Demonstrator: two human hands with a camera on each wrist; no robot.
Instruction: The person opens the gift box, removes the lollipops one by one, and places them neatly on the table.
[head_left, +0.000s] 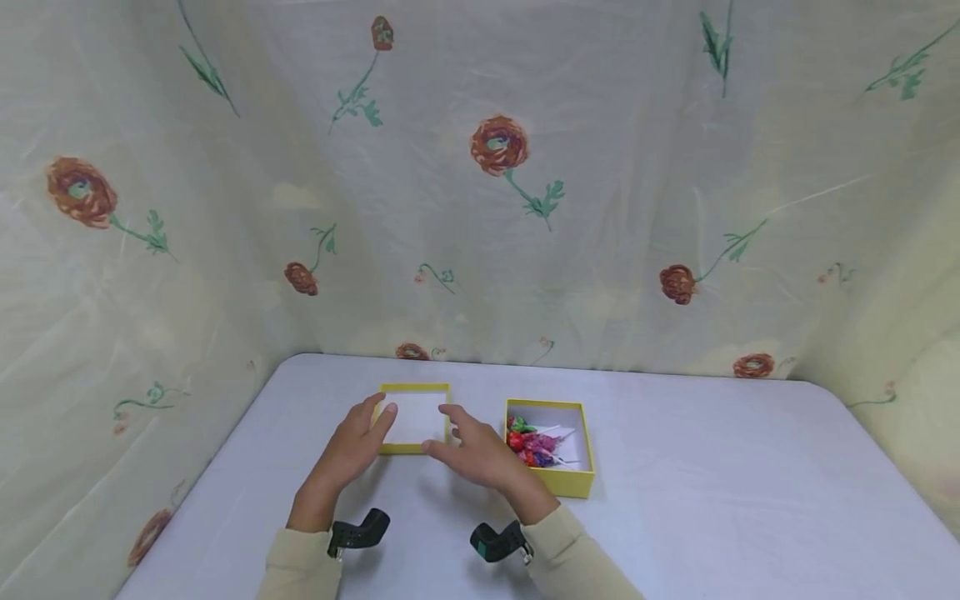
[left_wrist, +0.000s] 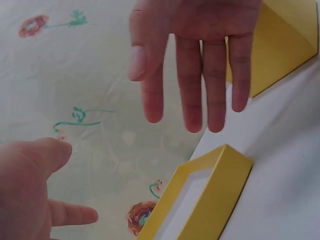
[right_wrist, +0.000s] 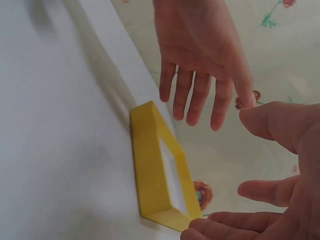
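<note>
A shallow yellow box lid [head_left: 414, 448] lies on the table with its white inside facing up. My left hand [head_left: 351, 446] hovers by its left edge, fingers extended and holding nothing. On the other side, my right hand [head_left: 480, 454] is held above the lid's right edge, its fingers also spread and free. Both wrist views show a gap between the hands and the lid [right_wrist: 150, 165]. Right of my right hand stands a deeper yellow box [head_left: 566, 483]. Inside it, toward the left, lie several wrapped lollipops [head_left: 532, 442] with white sticks.
A white cloth covers the table [head_left: 712, 500]. Flower-patterned curtains [head_left: 600, 208] hang behind it and at both sides. A black wrist camera mount [head_left: 360, 531] is strapped to the left wrist, and another mount [head_left: 498, 542] to the right.
</note>
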